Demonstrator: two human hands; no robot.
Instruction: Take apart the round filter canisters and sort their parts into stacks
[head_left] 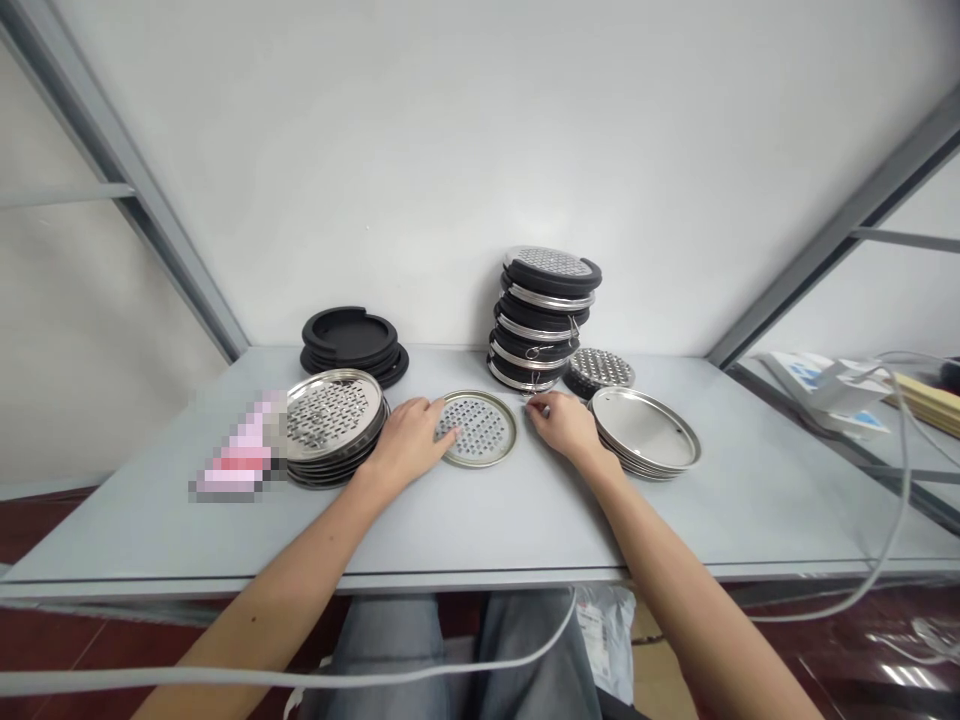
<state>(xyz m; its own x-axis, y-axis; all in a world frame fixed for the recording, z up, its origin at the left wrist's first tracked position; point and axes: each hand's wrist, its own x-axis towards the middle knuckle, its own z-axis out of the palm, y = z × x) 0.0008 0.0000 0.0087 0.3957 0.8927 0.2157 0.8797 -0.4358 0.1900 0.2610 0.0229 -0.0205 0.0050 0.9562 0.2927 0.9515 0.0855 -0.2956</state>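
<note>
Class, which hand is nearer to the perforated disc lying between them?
Left: the left hand touches the edge of the perforated disc; the right hand is apart, to the disc's right.

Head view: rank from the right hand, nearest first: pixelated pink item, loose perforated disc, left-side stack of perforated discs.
From the right hand:
1. Loose perforated disc: just to its left, between the two hands.
2. Stack of perforated discs: farther left, beyond the left hand.
3. Pixelated pink item: far left, past that stack.

Left stack [334, 415]; central disc [480, 430]; right stack [645, 430]; tower [541, 325] behind
</note>
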